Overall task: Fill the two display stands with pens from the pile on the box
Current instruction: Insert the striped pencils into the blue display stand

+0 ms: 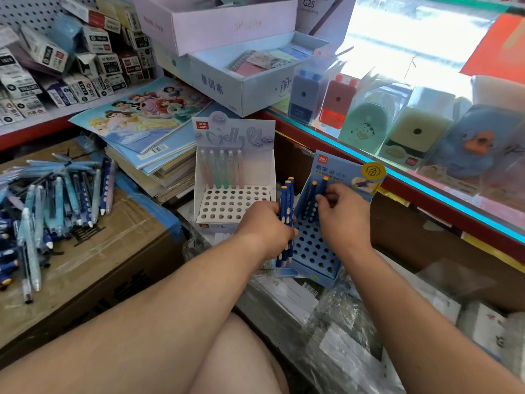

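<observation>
Pens lay piled on box, well left of blue stand. Left hand gripped a bunch just left of it, probably as ready supply. Right hand pinched one pen in its back row, apparently seating it. White stand stood behind-left, mostly unfilled.

- I see the white display stand punched with a grid of round holes; its pastel pens run pink and mint.
- The blue display stand is pale blue, dark-holed, with a yellow badge.
- The navy pens carry orange caps and pale oval dimples.
- The pen pile mixes pale blue, navy and white tips.
- The cardboard box is brown with blue tape.
</observation>
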### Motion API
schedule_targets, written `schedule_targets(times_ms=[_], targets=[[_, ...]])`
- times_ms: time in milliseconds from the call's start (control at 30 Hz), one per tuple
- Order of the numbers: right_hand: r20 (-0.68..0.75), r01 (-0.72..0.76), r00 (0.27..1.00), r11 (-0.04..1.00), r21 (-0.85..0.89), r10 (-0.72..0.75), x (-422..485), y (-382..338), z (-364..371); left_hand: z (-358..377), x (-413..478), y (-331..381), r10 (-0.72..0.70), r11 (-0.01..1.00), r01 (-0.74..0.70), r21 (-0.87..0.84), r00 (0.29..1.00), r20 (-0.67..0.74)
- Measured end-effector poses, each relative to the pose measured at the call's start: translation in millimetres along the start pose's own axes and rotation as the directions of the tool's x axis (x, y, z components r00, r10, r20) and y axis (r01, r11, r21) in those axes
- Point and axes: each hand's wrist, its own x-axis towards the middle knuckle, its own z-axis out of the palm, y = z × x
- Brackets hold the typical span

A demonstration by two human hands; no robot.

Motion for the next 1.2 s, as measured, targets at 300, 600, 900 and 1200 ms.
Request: schedule_targets(times_ms=[300, 600, 900, 1200], targets=[[0.14, 0.159, 0.977, 0.987, 0.031, -0.162, -0.2, 5.3, -1.3, -4.0, 2.9, -3.5, -0.029, 1.0, 0.03, 0.004, 0.998, -0.051], [0.217, 0.246, 0.944, 0.969, 0.039, -0.248, 3.8, 8.0, -4.0, -2.4, 5.8, -4.8, -0.04, 0.999, 0.04, -0.013, 0.998, -0.054], [0.158, 0.086, 0.984, 0.996, -0.012, -0.083, -4.0, 2.5, 10.9, -2.2, 5.0, -4.5, -0.043, 0.999, 0.042, -0.022, 0.998, -0.044], [0.129, 0.02, 0.992, 0.999, -0.027, -0.017, -9.4, -8.9, -6.7, -0.8, 3.4, -4.7, 0.012, 0.998, -0.011, -0.057, 1.0, 0.019]])
